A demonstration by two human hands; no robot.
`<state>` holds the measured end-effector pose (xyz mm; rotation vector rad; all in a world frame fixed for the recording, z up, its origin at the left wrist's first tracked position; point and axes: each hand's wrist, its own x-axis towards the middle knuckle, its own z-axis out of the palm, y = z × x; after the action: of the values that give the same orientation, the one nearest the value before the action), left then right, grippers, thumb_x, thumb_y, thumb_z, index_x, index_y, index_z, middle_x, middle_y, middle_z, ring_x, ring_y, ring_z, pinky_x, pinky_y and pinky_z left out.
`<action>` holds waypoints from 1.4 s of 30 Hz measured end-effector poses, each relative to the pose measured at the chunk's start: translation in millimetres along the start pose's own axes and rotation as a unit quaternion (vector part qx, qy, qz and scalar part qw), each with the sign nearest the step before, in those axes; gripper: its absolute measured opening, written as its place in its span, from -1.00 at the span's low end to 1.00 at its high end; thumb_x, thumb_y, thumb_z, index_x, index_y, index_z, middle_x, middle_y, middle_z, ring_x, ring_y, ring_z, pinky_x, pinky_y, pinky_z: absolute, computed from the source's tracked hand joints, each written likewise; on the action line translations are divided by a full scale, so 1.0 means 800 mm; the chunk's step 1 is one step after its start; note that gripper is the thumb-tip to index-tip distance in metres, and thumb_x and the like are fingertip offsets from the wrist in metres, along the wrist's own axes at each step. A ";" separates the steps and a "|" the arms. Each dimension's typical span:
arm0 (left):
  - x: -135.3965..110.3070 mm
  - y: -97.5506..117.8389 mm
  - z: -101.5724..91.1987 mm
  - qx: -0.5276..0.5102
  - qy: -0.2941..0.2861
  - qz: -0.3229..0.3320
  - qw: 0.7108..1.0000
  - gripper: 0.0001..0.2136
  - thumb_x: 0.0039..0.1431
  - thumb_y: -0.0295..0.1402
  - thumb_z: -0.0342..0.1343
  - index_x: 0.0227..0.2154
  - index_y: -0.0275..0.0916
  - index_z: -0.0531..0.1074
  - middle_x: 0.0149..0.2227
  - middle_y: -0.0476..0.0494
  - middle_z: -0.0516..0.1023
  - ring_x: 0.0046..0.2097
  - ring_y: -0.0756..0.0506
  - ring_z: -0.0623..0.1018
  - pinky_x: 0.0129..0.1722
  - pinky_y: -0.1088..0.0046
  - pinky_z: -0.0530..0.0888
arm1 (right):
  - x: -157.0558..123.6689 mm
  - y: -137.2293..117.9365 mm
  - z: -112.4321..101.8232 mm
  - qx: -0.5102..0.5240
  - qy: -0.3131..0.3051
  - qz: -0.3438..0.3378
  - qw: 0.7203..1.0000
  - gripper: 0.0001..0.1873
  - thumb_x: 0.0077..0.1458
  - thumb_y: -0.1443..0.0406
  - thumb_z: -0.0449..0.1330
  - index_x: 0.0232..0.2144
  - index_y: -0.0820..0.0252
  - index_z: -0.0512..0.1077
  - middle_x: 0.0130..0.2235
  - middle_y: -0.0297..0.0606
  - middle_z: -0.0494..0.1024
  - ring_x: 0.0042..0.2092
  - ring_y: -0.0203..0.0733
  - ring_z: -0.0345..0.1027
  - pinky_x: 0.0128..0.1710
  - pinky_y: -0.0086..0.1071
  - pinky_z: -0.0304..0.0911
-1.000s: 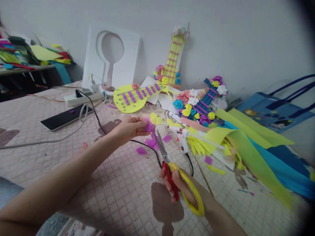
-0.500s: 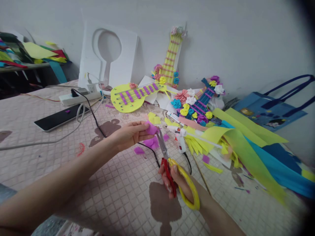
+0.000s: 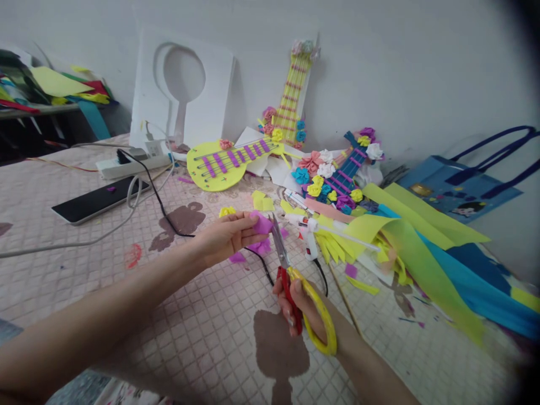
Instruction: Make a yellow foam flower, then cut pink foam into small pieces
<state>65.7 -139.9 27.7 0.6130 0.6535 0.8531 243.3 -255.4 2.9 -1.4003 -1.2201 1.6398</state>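
My left hand (image 3: 230, 236) pinches a small purple piece of crepe paper (image 3: 262, 224) between thumb and fingers. In my right hand (image 3: 301, 306) are scissors (image 3: 283, 253) with one red and one yellow handle loop. Their blades are slightly parted and point up at the right edge of the purple piece; whether they touch it I cannot tell. Below my left hand lie more purple paper pieces (image 3: 260, 246), partly hidden by the fingers. Yellow paper squares (image 3: 262, 201) rest just beyond, and a yellow paper flower (image 3: 226, 211) shows behind my left wrist.
A white glue gun (image 3: 310, 242) lies right of the scissors, its black cord trailing. Long yellow-green and blue paper strips (image 3: 447, 264) cover the right side. Decorated paper guitars (image 3: 230, 163) stand at the back. A phone (image 3: 99, 199) and power strip (image 3: 130, 166) sit left.
The scissor blades have shifted slightly off the purple piece's edge, which sits a little further right. A yellow flower behind my left wrist has come into view. The whole view has shifted slightly.
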 end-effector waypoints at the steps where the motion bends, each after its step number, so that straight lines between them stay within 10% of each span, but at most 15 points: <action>1: 0.000 0.000 0.000 -0.001 0.001 0.000 1.000 -0.84 0.20 -0.58 0.05 -0.48 -0.36 0.44 -0.47 -0.08 0.59 -0.38 0.02 0.60 -0.16 0.44 0.55 | 0.000 -0.001 0.000 -0.004 0.000 0.001 1.000 -0.19 -0.26 -0.39 -0.01 -0.34 0.21 0.24 -0.61 -0.51 0.19 -0.65 -0.46 0.06 -0.71 -0.54 0.11; 9: 0.004 -0.004 -0.007 0.021 -0.020 0.013 0.999 -0.94 0.14 -0.52 0.13 -0.43 -0.35 0.44 -0.37 -0.12 0.59 -0.28 0.00 0.59 -0.11 0.43 0.50 | 0.002 0.006 -0.003 -0.001 -0.002 -0.002 1.000 -0.29 -0.21 -0.35 0.04 -0.39 0.15 0.19 -0.62 -0.56 0.11 -0.65 -0.46 -0.01 -0.75 -0.56 0.09; 18: 0.014 0.012 -0.025 0.219 -0.001 0.109 0.970 -0.86 0.02 -0.39 0.24 -0.46 -0.31 0.38 -0.52 0.06 0.43 -0.50 0.14 0.41 -0.44 0.64 0.38 | 0.004 -0.010 -0.025 -0.145 0.148 -0.055 0.977 -0.54 -0.06 -0.11 0.15 -0.48 0.16 0.26 -0.55 -0.44 0.22 -0.59 -0.40 0.05 -0.69 -0.50 0.06; 25: 0.002 -0.019 -0.015 0.363 -0.174 0.035 0.915 -0.72 0.00 -0.37 0.24 -0.21 -0.32 0.37 -0.51 0.06 0.41 -0.52 0.11 0.39 -0.54 0.63 0.33 | 0.011 0.003 -0.027 -0.086 0.091 -0.068 0.990 -0.63 -0.08 0.05 0.28 -0.39 0.14 0.26 -0.49 -0.45 0.28 -0.58 -0.43 0.00 -0.67 -0.49 -0.02; 42: -0.012 -0.053 -0.006 0.424 -0.198 0.013 0.884 -0.70 0.15 -0.22 0.08 -0.13 -0.31 0.30 -0.51 0.01 0.41 -0.50 0.05 0.42 -0.50 0.55 0.37 | 0.017 0.002 -0.012 0.044 0.090 -0.058 0.993 -0.67 -0.21 0.25 0.30 -0.39 0.16 0.25 -0.55 -0.54 0.24 -0.66 -0.50 0.04 -0.71 -0.53 -0.02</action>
<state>77.6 -168.1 -3.1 1.5492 0.6247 0.4022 249.5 -241.5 -3.6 -1.3645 -1.0908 1.4390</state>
